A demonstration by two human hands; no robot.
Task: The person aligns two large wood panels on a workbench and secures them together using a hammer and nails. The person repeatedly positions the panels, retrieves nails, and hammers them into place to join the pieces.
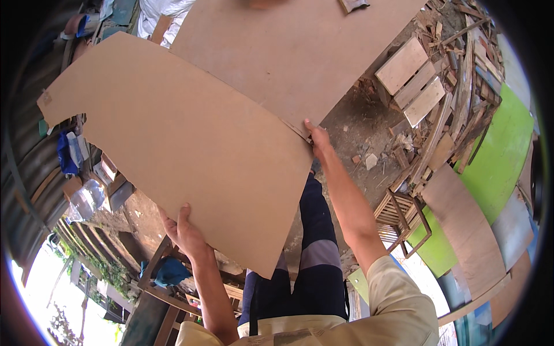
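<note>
A large, thin brown wooden board [196, 150] slants across in front of me, with a notch cut out near its far left corner. My left hand [187, 233] grips its near left edge, thumb on top and the other fingers mostly hidden under it. Closed on the board's right corner is my right hand [318, 138], its fingertips partly hidden. The board's far edge overlaps a wide wooden tabletop [277, 52], and my right thumb is close to that tabletop's near corner.
A small dark block [353, 5] lies on the tabletop. To the right stand a slatted wooden stool [410, 81], scrap wood in a heap [461, 86] and leaning green panels [499, 155]. At left are a clear plastic bag [88, 199] and a wooden frame [156, 271].
</note>
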